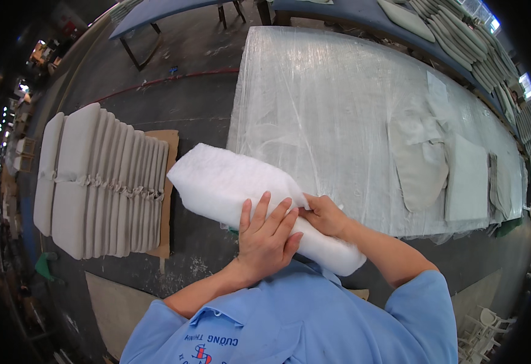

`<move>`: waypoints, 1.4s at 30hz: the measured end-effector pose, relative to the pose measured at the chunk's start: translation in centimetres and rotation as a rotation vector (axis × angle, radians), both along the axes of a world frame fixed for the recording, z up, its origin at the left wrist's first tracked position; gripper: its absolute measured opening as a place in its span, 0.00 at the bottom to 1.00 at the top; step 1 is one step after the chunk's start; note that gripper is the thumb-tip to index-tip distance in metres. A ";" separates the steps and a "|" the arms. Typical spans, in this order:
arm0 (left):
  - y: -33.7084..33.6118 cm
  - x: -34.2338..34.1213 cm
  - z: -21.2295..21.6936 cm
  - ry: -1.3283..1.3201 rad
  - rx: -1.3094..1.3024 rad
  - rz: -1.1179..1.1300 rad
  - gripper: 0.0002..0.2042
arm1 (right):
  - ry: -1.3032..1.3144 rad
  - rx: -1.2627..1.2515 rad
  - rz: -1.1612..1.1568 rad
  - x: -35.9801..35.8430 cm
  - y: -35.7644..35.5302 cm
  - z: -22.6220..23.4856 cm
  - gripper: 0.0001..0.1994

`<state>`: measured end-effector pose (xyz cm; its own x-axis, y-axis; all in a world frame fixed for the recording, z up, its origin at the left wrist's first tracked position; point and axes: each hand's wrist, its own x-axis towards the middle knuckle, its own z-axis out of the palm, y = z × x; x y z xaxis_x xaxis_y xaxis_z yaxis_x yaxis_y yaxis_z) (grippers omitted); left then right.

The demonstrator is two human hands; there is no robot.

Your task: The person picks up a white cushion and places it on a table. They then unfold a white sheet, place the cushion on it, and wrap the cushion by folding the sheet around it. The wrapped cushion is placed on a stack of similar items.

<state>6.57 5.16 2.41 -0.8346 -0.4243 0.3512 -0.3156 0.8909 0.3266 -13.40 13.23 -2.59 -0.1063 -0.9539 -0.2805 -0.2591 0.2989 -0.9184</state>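
A thick piece of soft white wadding (235, 179), folded or rolled over, lies slantwise in front of my chest. My left hand (266, 238) rests on its near side with the fingers stretched out and slightly spread. At the fold, my right hand (325, 215) pinches the wadding's edge between thumb and fingers. The narrower end of the wadding sticks out under my right wrist, close to my blue shirt. Part of my right fingers is hidden by the material.
A large plastic-covered work surface (332, 121) spreads ahead and right, bearing grey fabric covers (422, 173) and a pale square panel (467, 179). Left, a row of grey cushions (74, 182) stands on cardboard (169, 145). Blue tables (162, 13) stand beyond; cushions are stacked (459, 36) far right.
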 end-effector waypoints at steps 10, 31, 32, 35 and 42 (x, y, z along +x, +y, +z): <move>-0.2 2.0 0.4 -0.038 -0.039 -0.104 0.21 | 0.253 0.057 0.118 0.2 -1.5 -5.1 0.21; -2.1 2.6 0.7 0.044 -0.014 -0.182 0.22 | -0.396 0.489 0.138 1.0 -9.7 4.7 0.26; -2.1 2.2 0.7 0.064 -0.002 -0.198 0.23 | -0.424 0.444 0.121 0.5 -9.5 3.7 0.24; -3.0 2.9 1.3 0.063 0.075 -0.215 0.24 | -0.278 0.369 0.100 1.6 -9.2 2.1 0.19; -7.7 6.7 1.2 -0.044 -0.011 0.099 0.23 | 0.013 0.121 0.038 4.7 -7.9 2.6 0.17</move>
<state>13.24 -2.50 3.60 -0.8038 -0.5015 0.3200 -0.4157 0.8583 0.3008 -8.74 5.36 0.05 -0.0750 -0.9165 -0.3929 -0.2837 0.3973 -0.8727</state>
